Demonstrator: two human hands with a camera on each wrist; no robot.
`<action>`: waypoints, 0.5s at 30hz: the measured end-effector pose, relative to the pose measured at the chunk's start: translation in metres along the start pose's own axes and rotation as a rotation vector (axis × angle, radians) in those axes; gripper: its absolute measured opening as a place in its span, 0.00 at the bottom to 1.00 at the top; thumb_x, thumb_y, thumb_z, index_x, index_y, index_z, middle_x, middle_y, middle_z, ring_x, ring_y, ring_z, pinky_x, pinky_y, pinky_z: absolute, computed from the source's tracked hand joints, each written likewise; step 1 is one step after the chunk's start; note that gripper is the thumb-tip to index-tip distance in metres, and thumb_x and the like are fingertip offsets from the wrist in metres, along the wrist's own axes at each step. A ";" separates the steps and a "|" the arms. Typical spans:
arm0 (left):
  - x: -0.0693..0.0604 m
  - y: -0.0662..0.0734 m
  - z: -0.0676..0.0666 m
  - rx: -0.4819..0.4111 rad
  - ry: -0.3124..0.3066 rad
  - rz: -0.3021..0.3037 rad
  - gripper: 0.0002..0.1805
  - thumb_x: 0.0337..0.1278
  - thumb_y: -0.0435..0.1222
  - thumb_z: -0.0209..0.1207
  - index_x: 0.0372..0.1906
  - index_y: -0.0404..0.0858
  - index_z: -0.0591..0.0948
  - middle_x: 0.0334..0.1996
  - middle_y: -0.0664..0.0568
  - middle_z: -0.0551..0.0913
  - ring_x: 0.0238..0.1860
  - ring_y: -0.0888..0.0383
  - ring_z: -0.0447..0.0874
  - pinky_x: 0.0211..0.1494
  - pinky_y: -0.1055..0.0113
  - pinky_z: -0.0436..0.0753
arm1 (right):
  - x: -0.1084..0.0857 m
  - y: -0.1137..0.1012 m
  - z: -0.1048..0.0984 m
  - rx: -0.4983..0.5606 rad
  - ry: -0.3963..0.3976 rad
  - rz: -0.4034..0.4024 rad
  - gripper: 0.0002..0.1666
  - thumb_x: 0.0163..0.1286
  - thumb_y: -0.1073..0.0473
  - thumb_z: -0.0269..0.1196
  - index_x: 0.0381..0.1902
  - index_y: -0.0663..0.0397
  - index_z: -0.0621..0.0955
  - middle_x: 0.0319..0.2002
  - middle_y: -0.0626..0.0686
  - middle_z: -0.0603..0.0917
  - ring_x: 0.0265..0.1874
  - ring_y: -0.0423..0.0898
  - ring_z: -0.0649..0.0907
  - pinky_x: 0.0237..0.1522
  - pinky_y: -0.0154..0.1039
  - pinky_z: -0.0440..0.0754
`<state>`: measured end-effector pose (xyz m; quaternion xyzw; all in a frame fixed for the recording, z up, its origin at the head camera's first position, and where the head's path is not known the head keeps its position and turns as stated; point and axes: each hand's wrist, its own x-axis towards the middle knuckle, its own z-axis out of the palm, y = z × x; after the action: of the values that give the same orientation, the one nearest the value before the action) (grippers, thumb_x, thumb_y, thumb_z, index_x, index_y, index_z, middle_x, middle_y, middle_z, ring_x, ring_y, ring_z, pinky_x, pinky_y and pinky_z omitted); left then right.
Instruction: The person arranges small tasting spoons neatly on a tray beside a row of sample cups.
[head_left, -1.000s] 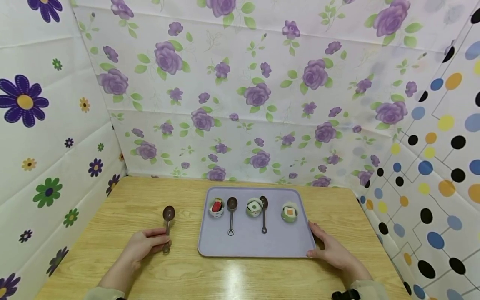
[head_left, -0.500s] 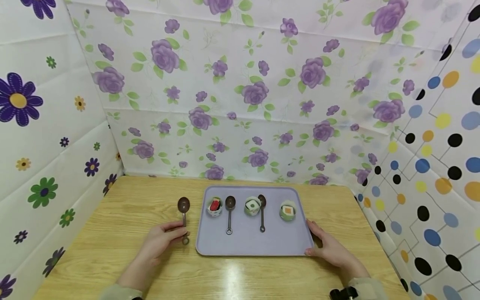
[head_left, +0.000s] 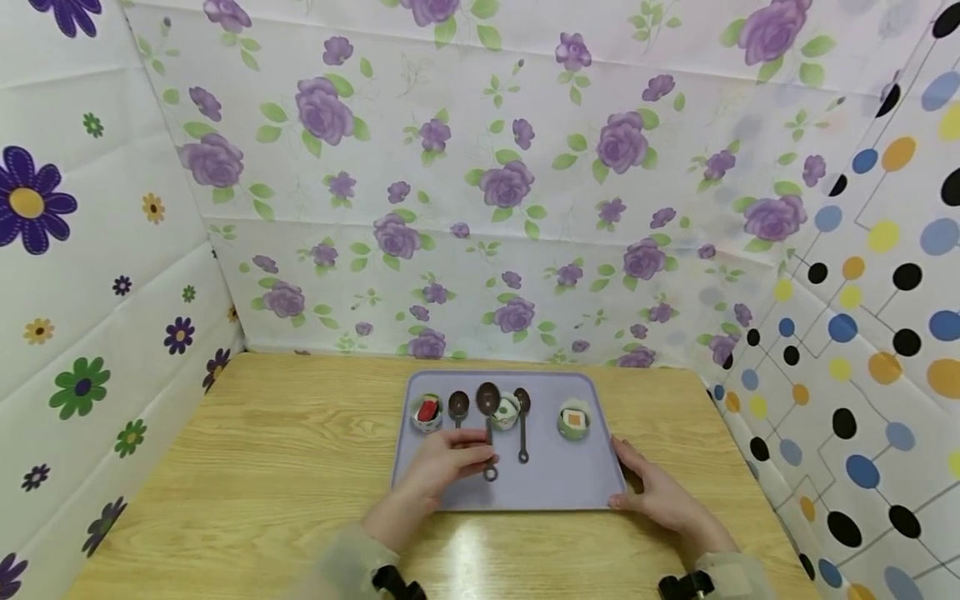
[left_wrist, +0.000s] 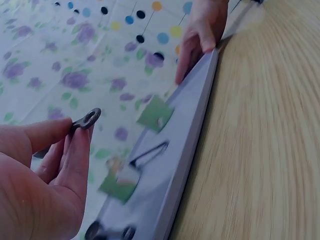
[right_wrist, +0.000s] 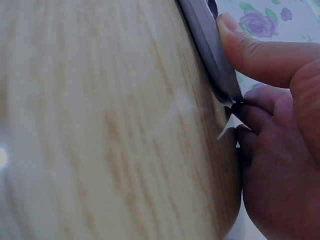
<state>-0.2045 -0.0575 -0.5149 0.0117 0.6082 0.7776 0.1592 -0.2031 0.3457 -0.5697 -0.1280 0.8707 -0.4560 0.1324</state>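
My left hand (head_left: 438, 468) pinches the handle of a brown spoon (head_left: 488, 400) between thumb and fingers, above the middle of a lavender tray (head_left: 558, 483). The spoon's ring end (left_wrist: 90, 118) sticks out past the fingertips in the left wrist view. Two similar spoons lie on the tray: one (head_left: 458, 404), its handle mostly hidden by my left hand, and another (head_left: 522, 402) farther right. Small cups with sushi-like pieces stand there: left (head_left: 427, 419), middle (head_left: 504, 417), partly behind the held spoon, and right (head_left: 573, 425). My right hand (head_left: 662, 498) holds the tray's front right corner.
The tray rests on a wood-grain table (head_left: 300, 450). A flowered cloth (head_left: 480, 208) hangs behind it, with a daisy-print cloth (head_left: 112, 292) at the left and a dotted cloth (head_left: 862, 375) at the right.
My left hand has carried the spoon rightward from the table left of the tray to above the tray's middle. My right hand has stayed at the tray's corner.
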 end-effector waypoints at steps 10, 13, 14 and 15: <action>0.038 -0.021 0.092 -0.094 -0.072 -0.045 0.19 0.65 0.23 0.69 0.59 0.22 0.83 0.49 0.33 0.89 0.47 0.47 0.93 0.55 0.59 0.90 | -0.002 0.002 0.001 -0.005 0.020 -0.006 0.65 0.64 0.52 0.80 0.87 0.57 0.54 0.86 0.66 0.47 0.84 0.67 0.43 0.61 0.10 0.42; 0.049 -0.027 0.113 -0.107 -0.059 -0.067 0.18 0.63 0.23 0.70 0.57 0.24 0.85 0.48 0.36 0.90 0.45 0.48 0.93 0.52 0.60 0.91 | -0.001 0.003 0.002 -0.025 0.028 -0.025 0.65 0.64 0.52 0.80 0.87 0.59 0.55 0.85 0.67 0.49 0.84 0.68 0.44 0.63 0.11 0.43; 0.052 -0.029 0.119 -0.105 -0.055 -0.078 0.18 0.63 0.24 0.71 0.57 0.26 0.86 0.47 0.39 0.90 0.44 0.49 0.93 0.51 0.60 0.91 | 0.000 0.003 0.003 -0.027 0.030 -0.024 0.65 0.63 0.52 0.80 0.87 0.59 0.55 0.85 0.66 0.49 0.84 0.68 0.45 0.63 0.11 0.43; 0.055 -0.031 0.125 -0.098 -0.052 -0.084 0.17 0.63 0.24 0.71 0.56 0.27 0.87 0.46 0.41 0.90 0.44 0.51 0.93 0.50 0.60 0.91 | 0.000 0.004 0.003 -0.024 0.029 -0.027 0.64 0.64 0.52 0.80 0.87 0.59 0.55 0.85 0.67 0.49 0.84 0.68 0.44 0.63 0.11 0.42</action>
<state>-0.2229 0.0805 -0.5212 -0.0013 0.5649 0.7985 0.2079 -0.2024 0.3457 -0.5743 -0.1347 0.8761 -0.4491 0.1121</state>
